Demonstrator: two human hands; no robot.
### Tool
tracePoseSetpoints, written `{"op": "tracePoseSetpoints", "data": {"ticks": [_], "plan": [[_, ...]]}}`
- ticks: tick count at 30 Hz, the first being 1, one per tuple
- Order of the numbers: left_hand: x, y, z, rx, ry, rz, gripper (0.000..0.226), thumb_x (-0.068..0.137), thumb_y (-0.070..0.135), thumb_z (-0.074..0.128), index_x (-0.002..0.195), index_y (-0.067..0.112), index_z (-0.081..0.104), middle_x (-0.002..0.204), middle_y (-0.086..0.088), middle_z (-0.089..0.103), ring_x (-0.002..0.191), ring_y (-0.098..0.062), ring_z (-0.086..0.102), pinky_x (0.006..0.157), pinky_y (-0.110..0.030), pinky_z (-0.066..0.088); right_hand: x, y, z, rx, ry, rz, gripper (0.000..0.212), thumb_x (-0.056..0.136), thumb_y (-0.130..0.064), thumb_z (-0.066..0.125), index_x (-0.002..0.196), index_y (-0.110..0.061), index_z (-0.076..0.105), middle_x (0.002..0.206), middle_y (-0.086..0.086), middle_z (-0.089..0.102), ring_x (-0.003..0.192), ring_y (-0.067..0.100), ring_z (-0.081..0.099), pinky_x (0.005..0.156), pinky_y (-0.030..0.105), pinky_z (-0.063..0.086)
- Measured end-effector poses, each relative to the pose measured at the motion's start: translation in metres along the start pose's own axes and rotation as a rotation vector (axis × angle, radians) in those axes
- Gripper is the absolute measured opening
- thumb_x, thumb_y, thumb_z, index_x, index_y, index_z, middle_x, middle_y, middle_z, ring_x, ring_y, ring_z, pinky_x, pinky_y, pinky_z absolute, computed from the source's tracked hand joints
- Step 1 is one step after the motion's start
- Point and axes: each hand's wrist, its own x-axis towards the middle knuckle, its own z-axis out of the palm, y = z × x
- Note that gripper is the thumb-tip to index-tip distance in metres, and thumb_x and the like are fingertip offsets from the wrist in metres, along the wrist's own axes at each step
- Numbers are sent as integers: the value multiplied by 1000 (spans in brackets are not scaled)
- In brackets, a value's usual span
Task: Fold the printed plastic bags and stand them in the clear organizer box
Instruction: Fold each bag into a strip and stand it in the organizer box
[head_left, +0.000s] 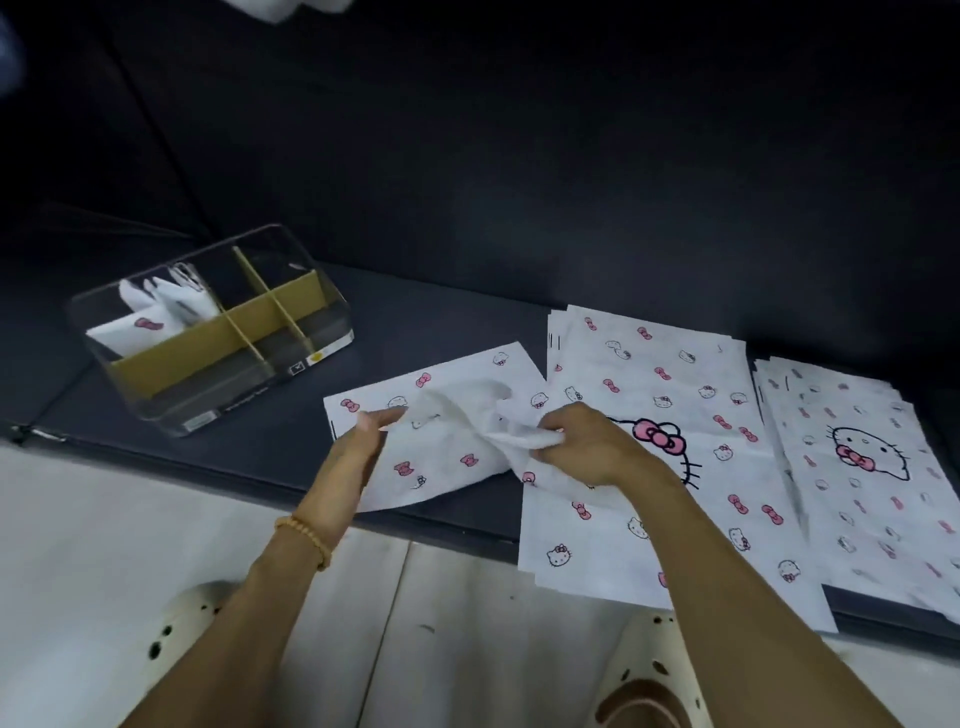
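Observation:
A white plastic bag (447, 441) printed with pink bows and cat faces lies crumpled on the dark surface in the middle. My left hand (358, 447) rests on its left edge with straight fingers. My right hand (576, 441) pinches a bunched fold of the same bag. The clear organizer box (317, 343) with cardboard dividers stands at the back left. Folded printed bags (156, 312) stand in its far left compartment.
A flat stack of printed bags (675, 441) lies under my right wrist, and a second stack (862, 467) lies at the far right. The dark surface (260, 447) ends at a front edge. Pale floor and two light slippers show below.

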Motion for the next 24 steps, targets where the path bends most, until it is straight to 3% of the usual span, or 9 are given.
{"op": "tracePoseSetpoints", "data": {"ticks": [2, 4, 8, 10, 13, 15, 18, 22, 24], "plan": [[1, -7, -5, 218, 123, 58, 9, 85, 45, 68, 90, 39, 73, 93, 20, 73, 89, -3, 70, 72, -13, 53, 8, -15, -1, -51, -19, 8, 12, 83, -31, 72, 82, -21, 65, 78, -2, 59, 66, 15, 55, 53, 23, 41], [8, -18, -13, 303, 296, 38, 11, 87, 18, 71, 85, 29, 71, 88, 17, 73, 86, -8, 69, 72, -18, 53, 15, -25, -3, -201, 20, 21, 39, 74, -52, 76, 101, -26, 64, 93, -4, 61, 85, 17, 59, 66, 27, 43], [26, -33, -34, 381, 525, -148, 9, 85, 16, 70, 90, 8, 70, 90, -5, 71, 89, -27, 67, 82, -34, 53, 33, -29, -15, -575, 386, 160, 59, 84, -64, 55, 125, -22, 53, 111, 4, 65, 111, 25, 58, 102, 44, 36], [31, -39, -40, 446, 544, -208, 15, 84, 20, 70, 89, 5, 68, 89, -7, 69, 88, -29, 64, 84, -35, 52, 41, -21, -18, -212, 412, 207, 65, 87, -66, 50, 132, -19, 50, 112, 3, 66, 115, 26, 57, 103, 43, 39], [38, -43, -42, 547, 557, -233, 9, 82, 20, 68, 86, 12, 65, 77, -1, 63, 81, -27, 58, 74, -27, 44, 45, -15, -4, 513, 231, 216, 69, 79, -76, 54, 126, -26, 54, 121, -3, 62, 113, 20, 59, 100, 42, 47], [43, -45, -42, 595, 552, -232, 11, 81, 21, 67, 89, 13, 64, 76, 0, 61, 81, -27, 58, 73, -26, 42, 50, -8, 15, 451, 187, 214, 42, 80, -64, 66, 102, -30, 58, 108, -8, 63, 95, 10, 62, 76, 28, 51], [47, -44, -44, 652, 571, -237, 25, 81, 24, 69, 100, 10, 59, 88, -5, 64, 77, -24, 53, 71, -27, 40, 67, 9, 45, 185, 264, 284, 23, 88, -33, 65, 90, -11, 57, 89, 5, 65, 68, 10, 57, 50, 22, 40], [41, -45, -48, 871, 630, -239, 51, 82, 31, 70, 125, 13, 50, 108, -14, 66, 96, -36, 60, 78, -37, 47, 76, 20, 63, 51, 269, 348, 27, 93, -35, 58, 97, -9, 53, 94, 7, 60, 89, 25, 57, 63, 28, 38], [36, -46, -49, 1065, 648, -115, 56, 81, 27, 70, 131, 13, 49, 117, -14, 61, 108, -36, 54, 84, -44, 46, 77, 20, 65, 14, 306, 335, 28, 96, -36, 54, 104, -9, 54, 94, 6, 60, 90, 27, 57, 67, 31, 40]]}}
